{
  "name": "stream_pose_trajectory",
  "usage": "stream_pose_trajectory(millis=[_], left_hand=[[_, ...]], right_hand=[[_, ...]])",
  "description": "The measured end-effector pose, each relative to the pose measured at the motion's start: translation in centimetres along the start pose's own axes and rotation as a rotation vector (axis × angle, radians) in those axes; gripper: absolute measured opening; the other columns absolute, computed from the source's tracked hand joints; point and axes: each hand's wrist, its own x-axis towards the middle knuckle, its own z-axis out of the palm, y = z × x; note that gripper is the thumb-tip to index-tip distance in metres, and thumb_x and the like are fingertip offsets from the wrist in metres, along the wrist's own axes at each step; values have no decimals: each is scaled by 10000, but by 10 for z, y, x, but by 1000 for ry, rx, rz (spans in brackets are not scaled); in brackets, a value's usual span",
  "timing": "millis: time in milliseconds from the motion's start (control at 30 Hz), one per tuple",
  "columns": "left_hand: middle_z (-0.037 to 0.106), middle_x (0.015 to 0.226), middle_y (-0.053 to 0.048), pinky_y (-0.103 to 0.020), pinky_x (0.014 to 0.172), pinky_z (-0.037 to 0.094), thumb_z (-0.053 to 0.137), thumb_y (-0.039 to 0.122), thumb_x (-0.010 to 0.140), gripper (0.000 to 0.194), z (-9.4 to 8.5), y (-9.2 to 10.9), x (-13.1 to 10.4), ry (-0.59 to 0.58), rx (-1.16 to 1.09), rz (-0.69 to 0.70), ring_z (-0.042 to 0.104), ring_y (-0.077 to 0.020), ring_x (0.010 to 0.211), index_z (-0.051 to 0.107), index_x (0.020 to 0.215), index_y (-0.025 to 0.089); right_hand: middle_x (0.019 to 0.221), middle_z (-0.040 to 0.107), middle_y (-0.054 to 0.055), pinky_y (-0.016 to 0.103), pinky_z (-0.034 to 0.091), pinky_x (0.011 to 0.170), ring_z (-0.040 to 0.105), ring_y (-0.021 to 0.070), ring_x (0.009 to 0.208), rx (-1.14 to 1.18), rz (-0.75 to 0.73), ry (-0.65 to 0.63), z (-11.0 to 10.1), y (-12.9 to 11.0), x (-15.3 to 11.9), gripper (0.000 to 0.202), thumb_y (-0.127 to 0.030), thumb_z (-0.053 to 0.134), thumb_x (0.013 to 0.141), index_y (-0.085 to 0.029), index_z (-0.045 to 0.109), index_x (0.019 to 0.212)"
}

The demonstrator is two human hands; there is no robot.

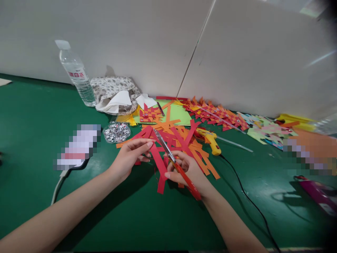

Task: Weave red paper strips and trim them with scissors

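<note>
A red paper strip is stretched between my two hands above the table. My left hand pinches its upper end between thumb and fingers. In my right hand sits a pair of scissors with red handles, its metal blades pointing up and away. The thumb of that same hand presses on the lower part of the strip. Beneath and behind the hands lies a loose pile of orange strips and red strips.
A yellow glue gun with a black cord lies right of the pile. Left are a bag of googly eyes, a phone, a water bottle and a patterned cloth pouch. Woven paper fish lie along the wall.
</note>
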Motion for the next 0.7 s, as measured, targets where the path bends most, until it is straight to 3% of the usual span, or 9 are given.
stream_pose_trajectory(millis=[200,333,533,700], left_hand=[[623,697,16,-177,566,511,748,357,712,219,-2,1,0,-3,38,49,575,-84,627,689,806,168],[616,679,19,-193,554,514,735,388,719,245,-1,2,-1,-17,-7,-5,593,-91,605,667,791,164],[709,783,-50,-231,581,516,728,403,715,272,4,-1,-5,-205,74,-173,658,-140,659,689,805,149],[734,774,-56,-201,590,495,734,368,715,215,6,-6,-10,-292,202,-200,661,-125,646,725,777,162]], right_hand=[[619,613,-49,224,387,505,501,90,523,-10,-2,5,0,0,0,552,-161,823,511,-186,550,990],[614,605,-49,235,411,529,522,100,544,13,-22,31,-1,1,2,561,-167,833,495,-191,570,990],[603,587,-48,240,413,522,535,106,543,25,-45,104,-5,3,6,559,-234,841,484,-183,597,984],[633,575,-56,213,354,466,474,75,505,77,-37,139,-6,1,5,551,-265,831,531,-193,592,1022]])
